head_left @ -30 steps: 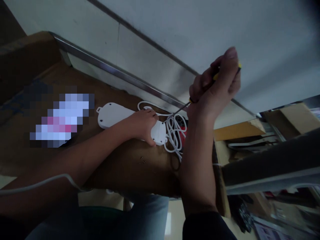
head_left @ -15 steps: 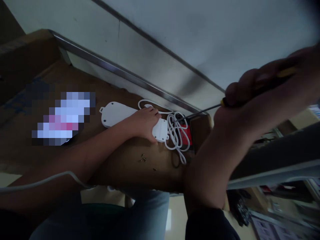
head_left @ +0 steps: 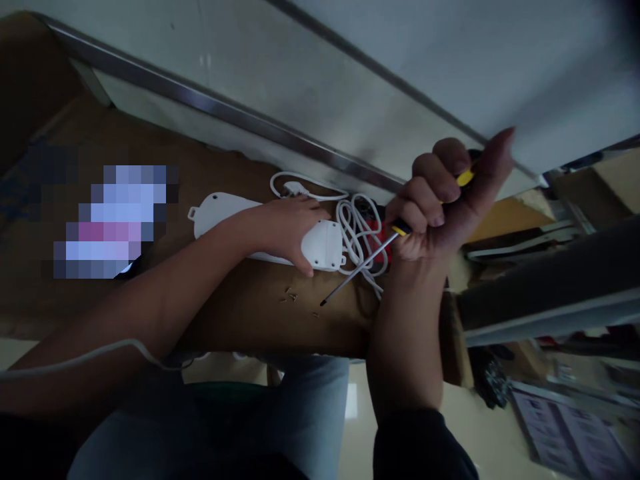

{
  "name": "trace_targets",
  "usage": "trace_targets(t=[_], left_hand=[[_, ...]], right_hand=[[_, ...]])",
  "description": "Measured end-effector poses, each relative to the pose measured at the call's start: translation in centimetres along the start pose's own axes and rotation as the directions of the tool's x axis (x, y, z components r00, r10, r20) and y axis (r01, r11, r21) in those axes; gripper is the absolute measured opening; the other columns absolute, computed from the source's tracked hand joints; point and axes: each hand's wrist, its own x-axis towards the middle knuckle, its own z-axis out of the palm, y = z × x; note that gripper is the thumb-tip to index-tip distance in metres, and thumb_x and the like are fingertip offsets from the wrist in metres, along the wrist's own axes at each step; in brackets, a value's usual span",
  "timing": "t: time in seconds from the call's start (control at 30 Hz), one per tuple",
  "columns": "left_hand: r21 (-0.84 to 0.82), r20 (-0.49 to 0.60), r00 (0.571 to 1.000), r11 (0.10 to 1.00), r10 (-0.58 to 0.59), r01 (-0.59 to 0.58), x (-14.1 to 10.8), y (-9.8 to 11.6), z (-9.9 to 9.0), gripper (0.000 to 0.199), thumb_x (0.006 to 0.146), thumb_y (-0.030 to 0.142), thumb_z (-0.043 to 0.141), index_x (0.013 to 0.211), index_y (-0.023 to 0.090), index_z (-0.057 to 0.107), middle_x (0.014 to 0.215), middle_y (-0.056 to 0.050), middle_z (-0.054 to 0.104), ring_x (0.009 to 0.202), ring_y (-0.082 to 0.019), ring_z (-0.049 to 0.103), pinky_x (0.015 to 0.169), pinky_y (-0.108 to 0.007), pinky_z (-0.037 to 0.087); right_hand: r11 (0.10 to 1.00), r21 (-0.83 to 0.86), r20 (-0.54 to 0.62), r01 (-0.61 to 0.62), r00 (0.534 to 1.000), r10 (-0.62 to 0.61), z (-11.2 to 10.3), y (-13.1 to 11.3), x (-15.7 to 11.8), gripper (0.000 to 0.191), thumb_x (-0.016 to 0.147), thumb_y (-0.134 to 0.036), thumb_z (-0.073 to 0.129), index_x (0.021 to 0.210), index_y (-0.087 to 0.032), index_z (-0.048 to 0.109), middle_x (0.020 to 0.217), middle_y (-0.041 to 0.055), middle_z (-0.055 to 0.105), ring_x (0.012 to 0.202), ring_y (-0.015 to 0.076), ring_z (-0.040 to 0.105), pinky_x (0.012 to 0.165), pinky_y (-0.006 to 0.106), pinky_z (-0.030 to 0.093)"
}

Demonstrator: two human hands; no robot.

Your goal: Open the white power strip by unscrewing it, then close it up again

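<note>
My left hand point(head_left: 290, 230) lies over a white power strip point(head_left: 323, 245) on the brown bench, fingers over its far edge and thumb on its near side. My right hand point(head_left: 433, 193) is wrapped round the black and yellow handle of a screwdriver point(head_left: 357, 270), whose shaft slants down to the left. The tip shows near several small screws point(head_left: 291, 295) on the bench. A white cable point(head_left: 353, 227) lies coiled at the strip's right end, partly in front of a red item point(head_left: 379, 240).
At the left of the brown bench point(head_left: 240, 327) lies a blurred-out bright object point(head_left: 115, 220). A metal-edged pale panel point(head_left: 200, 100) runs along the back. Dark bars and a cluttered shelf stand to the right.
My right hand has turned and come down to the left, swinging the screwdriver tip from the cable toward the screws. My left hand stays on the power strip. The view has shifted slightly.
</note>
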Motion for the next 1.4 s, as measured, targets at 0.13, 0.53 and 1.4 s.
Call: trace_targets(t=[0.13, 0.53, 1.4], left_hand=[[-0.026, -0.021, 0.999, 0.999, 0.035, -0.036, 0.3, 0.4, 0.5, 0.102, 0.064, 0.066, 0.09, 0.147, 0.017, 0.057, 0.148, -0.017, 0.062, 0.142, -0.038, 0.055, 0.122, -0.044, 0.038], [-0.137, -0.197, 0.969, 0.983, -0.147, 0.121, 0.8, 0.0, -0.1, 0.046, 0.108, 0.04, 0.033, 0.113, 0.014, 0.071, 0.108, -0.013, 0.076, 0.102, -0.026, 0.07, 0.097, -0.041, 0.052], [-0.155, -0.216, 0.934, 0.954, -0.286, 0.256, 0.7, 0.3, 0.1, 0.041, 0.103, 0.036, 0.043, 0.118, 0.015, 0.074, 0.106, -0.012, 0.077, 0.093, -0.024, 0.069, 0.087, -0.037, 0.051]], right_hand=[[0.966, -0.248, 0.034, -0.074, 0.996, 0.085, 0.3, 0.6, 0.2, 0.048, 0.109, -0.059, 0.02, 0.075, -0.025, 0.027, 0.065, -0.0083, 0.026, 0.043, 0.0062, 0.024, 0.042, 0.021, 0.024], [0.944, -0.319, 0.243, -0.08, 0.956, 0.164, -3.1, 2.3, 1.4, 0.053, 0.107, -0.07, 0.033, 0.083, -0.023, 0.039, 0.069, -0.0072, 0.044, 0.046, 0.0013, 0.039, 0.042, 0.011, 0.035], [0.892, -0.446, 0.035, -0.074, 0.994, 0.1, -1.2, 1.0, 1.0, 0.038, 0.108, -0.042, 0.056, 0.079, -0.022, 0.041, 0.066, -0.0096, 0.034, 0.046, 0.0026, 0.028, 0.042, 0.015, 0.028]])
